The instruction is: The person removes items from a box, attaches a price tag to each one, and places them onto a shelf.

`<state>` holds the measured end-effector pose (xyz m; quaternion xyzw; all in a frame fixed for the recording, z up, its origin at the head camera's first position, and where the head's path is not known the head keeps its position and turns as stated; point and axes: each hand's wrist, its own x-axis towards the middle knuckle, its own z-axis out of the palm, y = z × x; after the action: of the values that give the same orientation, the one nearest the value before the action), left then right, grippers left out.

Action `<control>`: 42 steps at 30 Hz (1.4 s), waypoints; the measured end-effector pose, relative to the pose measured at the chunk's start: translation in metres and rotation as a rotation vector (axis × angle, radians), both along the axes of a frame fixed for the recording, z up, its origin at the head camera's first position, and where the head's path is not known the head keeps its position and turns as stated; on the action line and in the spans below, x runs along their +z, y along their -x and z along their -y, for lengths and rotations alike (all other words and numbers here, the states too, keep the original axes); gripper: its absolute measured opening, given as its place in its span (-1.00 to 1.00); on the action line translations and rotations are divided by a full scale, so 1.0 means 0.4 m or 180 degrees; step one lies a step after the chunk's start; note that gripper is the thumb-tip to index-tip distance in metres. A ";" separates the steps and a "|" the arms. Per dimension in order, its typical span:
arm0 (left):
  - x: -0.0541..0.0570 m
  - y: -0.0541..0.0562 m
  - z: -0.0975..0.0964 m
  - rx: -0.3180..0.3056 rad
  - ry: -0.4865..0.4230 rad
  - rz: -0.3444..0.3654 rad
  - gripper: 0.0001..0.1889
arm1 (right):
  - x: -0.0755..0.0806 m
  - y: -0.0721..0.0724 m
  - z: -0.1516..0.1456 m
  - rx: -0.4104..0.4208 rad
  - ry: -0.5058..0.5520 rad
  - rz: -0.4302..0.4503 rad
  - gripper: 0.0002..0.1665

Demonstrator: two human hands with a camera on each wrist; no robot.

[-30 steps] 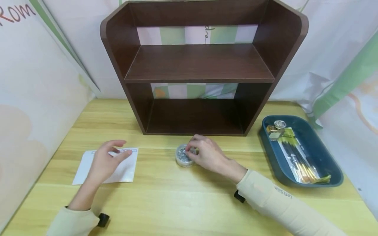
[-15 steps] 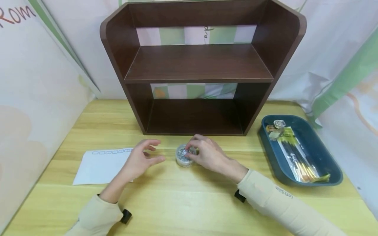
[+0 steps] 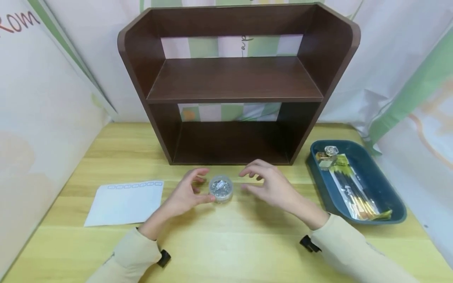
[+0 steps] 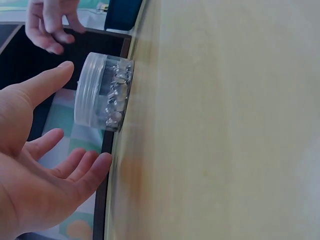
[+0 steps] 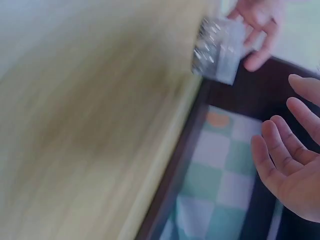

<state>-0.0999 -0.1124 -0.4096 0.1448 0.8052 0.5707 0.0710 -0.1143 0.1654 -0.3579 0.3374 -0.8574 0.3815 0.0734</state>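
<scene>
A small round clear jar [image 3: 221, 189] stands on the table in front of the shelf, with shiny silvery pieces inside. Its clear lid side and the silvery bits show in the left wrist view, where the jar [image 4: 104, 92] is close to the thumb. My left hand [image 3: 187, 194] is beside the jar's left side, thumb and fingers spread around a gap; whether the thumb tip touches it I cannot tell. To the right, my right hand [image 3: 270, 184] is apart from the jar, its fingers loosely bent and holding nothing.
A dark brown two-tier shelf [image 3: 233, 80] stands behind the jar. At right, a blue-green tray [image 3: 383, 177] holds a pack of brushes [image 3: 354, 188] and a small glass bottle [image 3: 326, 157]. A white paper sheet [image 3: 124, 204] lies at left.
My left hand has moved right, from over the paper to the jar's side. My right hand has let go of the jar and drawn back to the right.
</scene>
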 end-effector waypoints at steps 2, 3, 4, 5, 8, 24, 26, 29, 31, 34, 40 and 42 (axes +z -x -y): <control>-0.001 0.000 -0.005 -0.0041 -0.0020 0.0034 -0.11 | 0.014 -0.001 -0.030 -0.0054 0.0119 -0.0067 -0.69; -0.003 0.000 -0.007 -0.0058 -0.0023 0.0046 -0.10 | 0.023 -0.002 -0.045 -0.0089 0.0171 -0.0099 -0.68; -0.004 0.000 -0.009 -0.0072 -0.0024 0.0058 -0.09 | 0.031 -0.002 -0.061 -0.0123 0.0227 -0.0134 -0.68; -0.005 -0.001 -0.011 -0.0086 -0.0019 0.0067 -0.08 | 0.041 -0.002 -0.076 -0.0169 0.0278 -0.0168 -0.67; -0.008 0.000 -0.017 -0.0114 0.0010 0.0075 -0.07 | 0.074 -0.004 -0.124 -0.0352 0.0407 -0.0206 -0.61; -0.011 0.016 -0.033 -0.0289 0.0080 0.0020 -0.09 | 0.245 0.088 -0.324 -0.0637 0.2420 -0.0066 -0.50; -0.012 0.019 -0.034 -0.0304 0.0100 0.0018 -0.10 | 0.271 0.105 -0.336 -0.0534 0.2701 -0.0029 -0.48; -0.012 0.023 -0.036 -0.0322 0.0124 0.0029 -0.12 | 0.312 0.124 -0.350 -0.0473 0.2955 0.0100 -0.45; -0.012 0.024 -0.039 -0.0336 0.0137 0.0053 -0.12 | 0.339 0.135 -0.358 -0.0408 0.3083 0.0218 -0.42; -0.011 0.024 -0.040 -0.0346 0.0164 0.0069 -0.12 | 0.378 0.153 -0.366 -0.0367 0.3133 0.0368 -0.40; -0.009 0.024 -0.044 -0.0370 0.0189 0.0114 -0.11 | 0.449 0.198 -0.365 -0.0373 0.2991 0.0587 -0.36; -0.008 0.024 -0.045 -0.0366 0.0212 0.0127 -0.12 | 0.467 0.212 -0.358 -0.0330 0.2924 0.0617 -0.35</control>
<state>-0.1095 -0.0946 -0.4130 0.1769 0.8125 0.5414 0.1244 -0.1992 0.3087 -0.1710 0.1895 -0.6185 0.7470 0.1537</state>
